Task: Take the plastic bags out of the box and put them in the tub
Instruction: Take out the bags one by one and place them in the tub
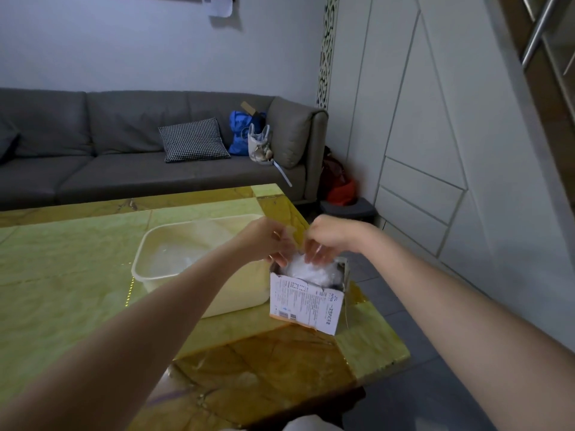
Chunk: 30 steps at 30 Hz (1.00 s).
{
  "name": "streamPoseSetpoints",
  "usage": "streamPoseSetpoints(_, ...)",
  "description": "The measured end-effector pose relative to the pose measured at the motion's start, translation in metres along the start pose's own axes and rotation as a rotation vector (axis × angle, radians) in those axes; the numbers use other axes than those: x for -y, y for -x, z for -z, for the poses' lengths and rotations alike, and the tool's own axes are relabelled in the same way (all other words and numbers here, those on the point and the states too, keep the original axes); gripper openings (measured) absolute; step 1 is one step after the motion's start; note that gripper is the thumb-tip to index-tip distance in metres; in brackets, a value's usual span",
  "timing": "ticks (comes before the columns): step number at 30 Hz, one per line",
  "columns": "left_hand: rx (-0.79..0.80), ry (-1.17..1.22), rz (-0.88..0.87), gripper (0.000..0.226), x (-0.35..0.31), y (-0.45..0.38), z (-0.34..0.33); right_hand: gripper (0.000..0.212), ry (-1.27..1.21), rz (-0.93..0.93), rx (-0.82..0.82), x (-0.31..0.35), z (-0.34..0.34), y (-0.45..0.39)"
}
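The cream plastic tub (pixel 199 265) sits left on your green-and-amber worktop (pixel 77 275), long axis running left to right; its contents are a pale blur you can't identify. Your left hand (pixel 270 244) hovers over the tub's right end and the box's top edge, fingers curled, but the grip is too blurred to judge. The white cardboard box (pixel 306 301) stands just right of the tub, touching it, open top upward. Its print is mostly unreadable; "PVC" shows sideways. Crumpled clear plastic bags (pixel 306 269) bulge from the opening. Your right hand (pixel 329 241) pinches them from above.
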State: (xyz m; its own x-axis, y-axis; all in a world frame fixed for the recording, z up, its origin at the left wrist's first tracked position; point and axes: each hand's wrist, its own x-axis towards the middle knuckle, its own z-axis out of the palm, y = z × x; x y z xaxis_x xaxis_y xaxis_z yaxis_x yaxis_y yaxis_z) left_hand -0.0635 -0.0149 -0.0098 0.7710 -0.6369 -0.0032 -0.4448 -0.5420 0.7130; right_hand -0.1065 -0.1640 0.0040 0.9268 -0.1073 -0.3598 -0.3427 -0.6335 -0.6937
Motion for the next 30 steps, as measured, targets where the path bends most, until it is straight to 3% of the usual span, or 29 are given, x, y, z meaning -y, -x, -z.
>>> streamPoseSetpoints(4,0.003,0.088,0.013,0.017,-0.001,0.003,0.011,0.027,0.037,-0.098,0.171,-0.014,-0.015,0.001)
streamPoseSetpoints(7,0.007,0.168,-0.030,0.011,-0.015,0.003,0.017,0.015,0.084,-0.119,0.158,-0.017,-0.025,-0.001)
streamPoseSetpoints(13,-0.268,0.348,-0.139,0.009,-0.051,0.000,0.054,0.025,-0.026,-0.093,0.204,-0.012,-0.013,0.002)
streamPoseSetpoints(17,-0.418,0.443,-0.047,0.018,-0.051,0.000,0.067,0.035,-0.433,0.087,-0.108,0.007,0.015,0.004)
streamPoseSetpoints(20,-0.474,0.613,0.073,0.025,-0.044,0.002,0.069,0.065,-0.710,0.214,-0.051,0.022,0.031,0.009)
streamPoseSetpoints(23,-0.454,0.723,0.171,0.027,-0.036,0.002,0.070,0.052,-0.458,0.328,-0.047,0.037,0.023,0.017)
streamPoseSetpoints(25,-0.414,0.826,0.193,0.032,-0.032,0.005,0.072,0.033,-0.302,0.391,-0.201,0.046,0.013,0.016)
streamPoseSetpoints(27,-0.293,0.828,0.133,0.038,-0.026,0.011,0.075,0.021,-0.315,0.418,-0.363,0.052,0.009,0.012)
streamPoseSetpoints(30,-0.038,0.634,0.007,0.030,-0.017,0.027,0.075,0.019,-0.268,0.475,-0.457,0.061,0.007,0.005)
